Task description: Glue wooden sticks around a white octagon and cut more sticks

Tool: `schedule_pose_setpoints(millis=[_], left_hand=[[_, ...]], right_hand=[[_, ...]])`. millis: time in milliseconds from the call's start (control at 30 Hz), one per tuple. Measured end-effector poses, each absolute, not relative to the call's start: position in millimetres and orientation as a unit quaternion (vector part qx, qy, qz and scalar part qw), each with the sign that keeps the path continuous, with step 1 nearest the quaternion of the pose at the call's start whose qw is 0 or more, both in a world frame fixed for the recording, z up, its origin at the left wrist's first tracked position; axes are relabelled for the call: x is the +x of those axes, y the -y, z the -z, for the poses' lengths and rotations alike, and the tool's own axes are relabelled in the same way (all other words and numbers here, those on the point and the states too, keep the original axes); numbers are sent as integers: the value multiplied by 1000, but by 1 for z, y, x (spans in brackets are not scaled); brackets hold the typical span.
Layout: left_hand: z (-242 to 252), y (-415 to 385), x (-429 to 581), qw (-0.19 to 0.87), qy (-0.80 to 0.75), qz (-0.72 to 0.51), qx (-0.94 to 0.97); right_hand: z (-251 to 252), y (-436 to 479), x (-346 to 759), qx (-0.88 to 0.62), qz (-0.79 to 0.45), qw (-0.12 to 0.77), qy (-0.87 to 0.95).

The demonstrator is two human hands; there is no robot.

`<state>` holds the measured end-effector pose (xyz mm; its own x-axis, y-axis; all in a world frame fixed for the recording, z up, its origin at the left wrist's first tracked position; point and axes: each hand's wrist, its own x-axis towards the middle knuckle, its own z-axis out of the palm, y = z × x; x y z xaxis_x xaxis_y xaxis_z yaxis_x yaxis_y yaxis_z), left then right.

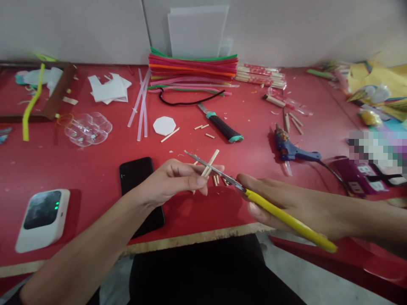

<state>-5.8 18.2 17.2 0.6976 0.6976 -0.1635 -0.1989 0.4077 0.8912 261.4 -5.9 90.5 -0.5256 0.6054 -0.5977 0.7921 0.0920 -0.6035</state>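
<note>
My left hand (178, 180) pinches short wooden sticks (213, 157) between thumb and fingers, above the front of the red table. My right hand (273, 203) is closed on scissors with yellow handles (286, 219). Their metal blades (227, 178) cross the sticks just beyond my left fingertips. Whether the blades touch the wood, I cannot tell. Below my hands lie several cut stick pieces (216, 181). A black phone (136, 169) rests partly under my left wrist. Farther back are a white octagonal piece (164, 126), a thin stick (170, 134) and a few short stick pieces (210, 136).
A utility knife (224, 127) lies mid-table. At right stands a blue glue gun (294, 150) with its cord. Colourful pipe cleaners (193, 67) and wrapped chopsticks (260, 76) line the back. To the left are a white device (44, 220), a clear plastic palette (90, 129) and white scraps (110, 88).
</note>
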Motion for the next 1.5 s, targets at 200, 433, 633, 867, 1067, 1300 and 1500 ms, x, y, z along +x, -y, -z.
schedule_pose_setpoints(millis=[200,433,633,867,1067,1300,1500], left_hand=[[-16,-20,-5,797,-295,-267,454],[-11,-21,-7,835,-327,-227,380],[-8,-23,-5,856,-331,-208,337],[-8,-24,-6,864,-348,-191,310],[-8,-23,-10,873,-335,-173,310],[-11,-22,-7,865,-349,-152,327],[-15,-21,-6,857,-350,-138,351]], right_hand=[[-94,4,250,505,464,100,-721],[-87,2,245,489,480,97,-722],[-75,2,248,492,501,115,-703],[-85,-2,240,498,534,158,-665],[-84,-1,242,513,528,142,-661],[-84,2,245,509,504,140,-683],[-83,3,248,485,476,140,-720]])
